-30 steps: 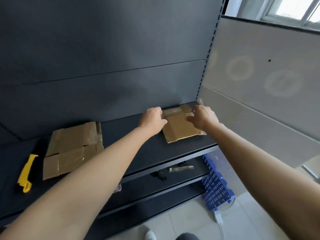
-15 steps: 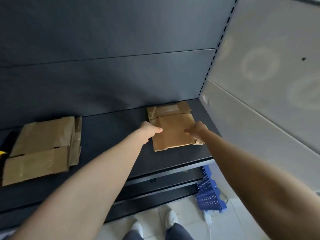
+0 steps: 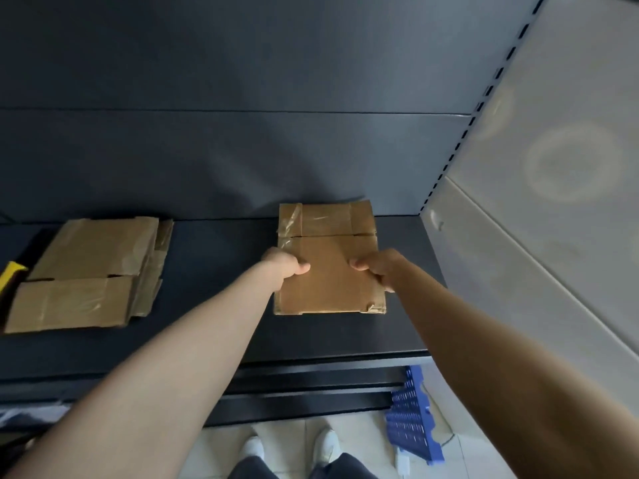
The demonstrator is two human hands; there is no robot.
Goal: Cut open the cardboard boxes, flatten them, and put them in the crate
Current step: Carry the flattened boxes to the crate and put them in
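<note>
Both of our hands hold the one flattened cardboard box (image 3: pixel 328 285). Our left hand (image 3: pixel 284 267) grips its left edge and our right hand (image 3: pixel 377 269) grips its right edge, each with the thumb laid on the top face and the other fingers curled round the side. The box sits on the dark shelf (image 3: pixel 221 281), toward the shelf's right end, with its far edge near the dark back panel (image 3: pixel 242 150). Clear tape crosses its far flaps.

Well to the left on the same shelf lies a pile of flattened cardboard (image 3: pixel 83 274), also taped. Just beside its left edge we see part of a yellow cutter (image 3: pixel 9 274), cut off by the frame.

Below the shelf's right end a blue crate (image 3: pixel 411 420) with slotted walls stands on the pale tiled floor (image 3: pixel 221 451), partly hidden behind our right arm (image 3: pixel 484 357). Our white shoes (image 3: pixel 254 448) show at the bottom edge. A pale wall panel (image 3: pixel 553 202) closes off the right side.
</note>
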